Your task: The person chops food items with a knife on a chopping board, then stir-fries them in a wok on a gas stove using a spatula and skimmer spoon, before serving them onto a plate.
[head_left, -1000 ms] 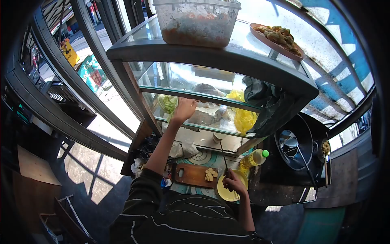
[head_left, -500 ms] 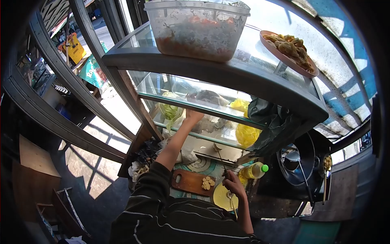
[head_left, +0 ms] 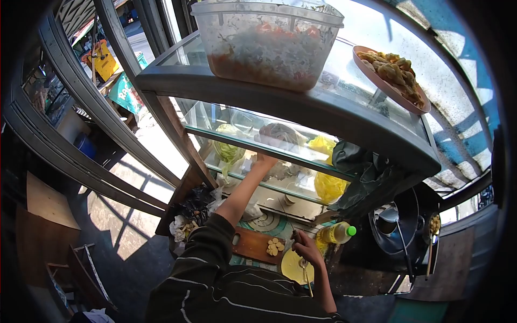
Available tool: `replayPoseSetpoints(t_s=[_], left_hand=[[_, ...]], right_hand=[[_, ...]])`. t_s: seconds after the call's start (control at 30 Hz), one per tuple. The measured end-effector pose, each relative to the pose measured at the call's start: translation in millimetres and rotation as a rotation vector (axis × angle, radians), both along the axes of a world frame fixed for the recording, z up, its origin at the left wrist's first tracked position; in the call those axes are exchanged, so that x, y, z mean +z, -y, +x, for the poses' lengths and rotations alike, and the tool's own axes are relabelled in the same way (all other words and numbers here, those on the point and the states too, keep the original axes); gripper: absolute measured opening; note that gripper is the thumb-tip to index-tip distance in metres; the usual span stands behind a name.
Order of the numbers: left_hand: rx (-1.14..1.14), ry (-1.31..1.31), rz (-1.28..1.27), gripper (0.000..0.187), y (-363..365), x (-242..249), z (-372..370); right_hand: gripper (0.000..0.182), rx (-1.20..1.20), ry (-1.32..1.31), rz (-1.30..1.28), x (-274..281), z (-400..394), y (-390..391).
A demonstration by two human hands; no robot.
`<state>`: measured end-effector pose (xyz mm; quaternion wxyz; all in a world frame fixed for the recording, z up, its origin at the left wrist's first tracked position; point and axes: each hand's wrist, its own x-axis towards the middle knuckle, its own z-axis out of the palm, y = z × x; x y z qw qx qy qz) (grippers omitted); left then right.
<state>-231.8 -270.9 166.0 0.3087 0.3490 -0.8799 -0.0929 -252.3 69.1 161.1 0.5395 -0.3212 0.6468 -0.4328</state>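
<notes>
Two hands are busy: the left hand (head_left: 264,159) has slid rightward along the glass cabinet's middle shelf (head_left: 253,141) since a second ago, moving off the green cabbage (head_left: 229,151) toward the wrapped food at its 3 o'clock, and whether its fingers are closed I cannot tell. The right hand (head_left: 306,248) stays closed around a knife (head_left: 296,237) over the yellow plate (head_left: 291,267), with the sliced pieces (head_left: 274,246) on the cutting board (head_left: 253,244) at its 9 o'clock on the tabletop. This shift suggests the reach is searching for another ingredient, not the cabbage.
</notes>
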Motion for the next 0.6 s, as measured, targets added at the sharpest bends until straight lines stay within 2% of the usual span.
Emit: replayPoseSetpoints(t_s=[0.07,0.27,0.47,0.6], left_hand=[[-0.021,0.027,0.044,0.045,0.9,6.6,-2.7],[0.041,0.412,0.022,0.047,26.9,-24.7,-12.4],[-0.007,0.296,-0.161,0.047,39.8,-40.1,-12.0],[-0.045,0.214,-0.291,0.047,46.8,-47.9,-10.8]], right_hand=[[0.022,0.008,0.009,-0.001,-2.1,1.6,2.7],[0.021,0.022,-0.026,-0.003,-12.6,12.5,1.6],[0.018,0.105,-0.082,-0.067,-55.5,10.2,-3.1],[0.015,0.096,-0.078,-0.052,-44.5,13.6,1.7]])
